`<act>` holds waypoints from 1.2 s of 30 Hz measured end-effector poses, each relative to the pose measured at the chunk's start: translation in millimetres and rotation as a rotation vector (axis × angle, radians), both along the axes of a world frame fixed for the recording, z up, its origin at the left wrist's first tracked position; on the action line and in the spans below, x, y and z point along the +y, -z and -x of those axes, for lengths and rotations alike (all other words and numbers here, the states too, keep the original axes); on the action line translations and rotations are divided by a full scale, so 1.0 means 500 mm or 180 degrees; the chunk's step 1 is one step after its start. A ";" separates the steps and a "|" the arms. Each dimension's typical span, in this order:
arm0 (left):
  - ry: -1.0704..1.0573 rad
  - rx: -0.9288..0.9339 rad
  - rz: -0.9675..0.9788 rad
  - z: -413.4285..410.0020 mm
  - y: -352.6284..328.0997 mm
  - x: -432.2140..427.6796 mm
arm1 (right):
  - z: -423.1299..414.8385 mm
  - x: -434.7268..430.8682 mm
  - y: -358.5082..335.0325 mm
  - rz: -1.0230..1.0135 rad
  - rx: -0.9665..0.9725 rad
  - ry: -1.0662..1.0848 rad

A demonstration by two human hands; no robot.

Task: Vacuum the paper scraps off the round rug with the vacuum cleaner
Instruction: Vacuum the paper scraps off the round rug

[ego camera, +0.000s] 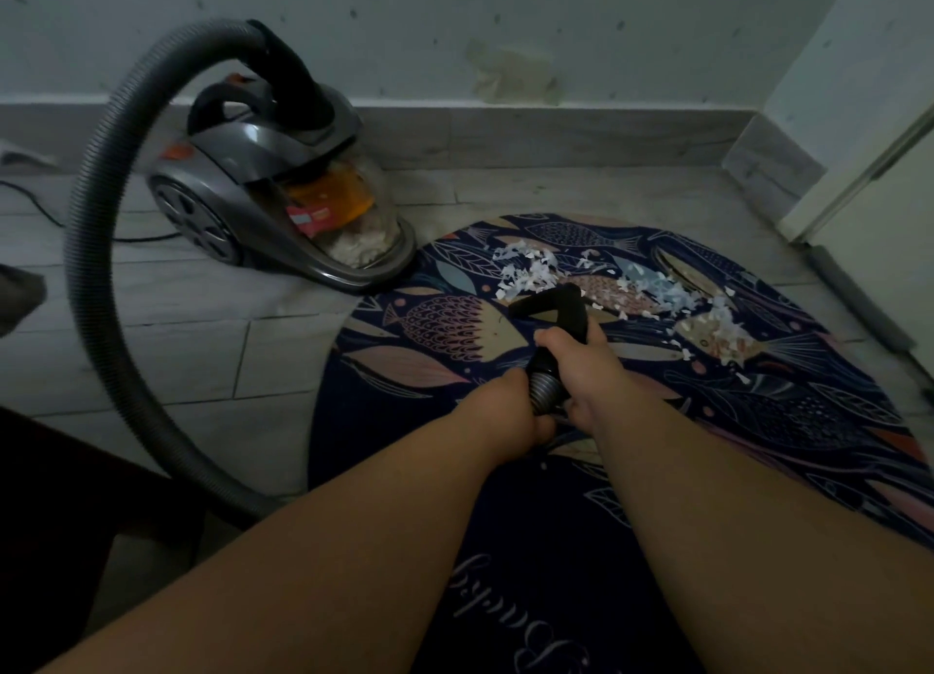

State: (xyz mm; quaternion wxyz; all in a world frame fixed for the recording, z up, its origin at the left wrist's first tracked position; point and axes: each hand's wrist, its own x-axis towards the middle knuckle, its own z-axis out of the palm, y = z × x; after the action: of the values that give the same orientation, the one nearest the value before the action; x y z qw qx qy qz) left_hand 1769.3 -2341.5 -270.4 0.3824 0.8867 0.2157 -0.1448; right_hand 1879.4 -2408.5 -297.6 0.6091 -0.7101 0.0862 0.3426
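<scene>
Gripping hose [546,393] end with left hand [505,413], black handle [561,309] with right hand [591,370], fingers mostly hidden. Pointing toward paper scraps [525,271] strewn over far half of rug [429,319], near vacuum cleaner [263,178]. Cannot make out nozzle mouth.

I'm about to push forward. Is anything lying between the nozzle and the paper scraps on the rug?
Nothing visible does. The black nozzle sits right at the near edge of the paper scraps, with only the patterned rug around them.

Home room: patterned rug [657,421], tiled floor [202,360].
</scene>
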 end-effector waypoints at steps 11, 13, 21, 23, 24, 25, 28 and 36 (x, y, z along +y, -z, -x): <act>0.0124 -0.0016 0.0069 -0.005 0.000 -0.002 | 0.006 -0.007 -0.014 0.0123 -0.0047 0.0080; 0.0178 -0.0052 0.0074 -0.012 -0.002 -0.011 | 0.001 -0.020 -0.016 0.0193 -0.0075 0.0157; 0.0399 0.0002 0.0136 -0.037 0.001 -0.058 | -0.018 -0.086 -0.022 0.0344 -0.0099 0.0205; 0.0471 0.0010 0.0191 -0.045 -0.002 -0.070 | -0.023 -0.102 -0.022 0.0368 -0.0099 0.0270; 0.0506 0.0018 0.0217 -0.050 -0.003 -0.076 | -0.026 -0.109 -0.021 0.0370 -0.0099 0.0313; 0.0538 0.0023 0.0226 -0.053 -0.005 -0.081 | -0.030 -0.114 -0.019 0.0375 -0.0117 0.0345; 0.0554 0.0015 0.0268 -0.062 -0.005 -0.092 | -0.039 -0.126 -0.015 0.0372 -0.0151 0.0393; 0.0417 0.0020 0.0230 -0.071 0.012 -0.094 | -0.047 -0.125 -0.003 0.0294 -0.0136 0.0364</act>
State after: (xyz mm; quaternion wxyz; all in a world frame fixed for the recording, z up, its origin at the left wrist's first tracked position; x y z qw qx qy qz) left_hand 1805.0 -2388.4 -276.2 0.4033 0.8841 0.1530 -0.1799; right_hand 1902.9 -2471.1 -296.3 0.5960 -0.7385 0.1292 0.2876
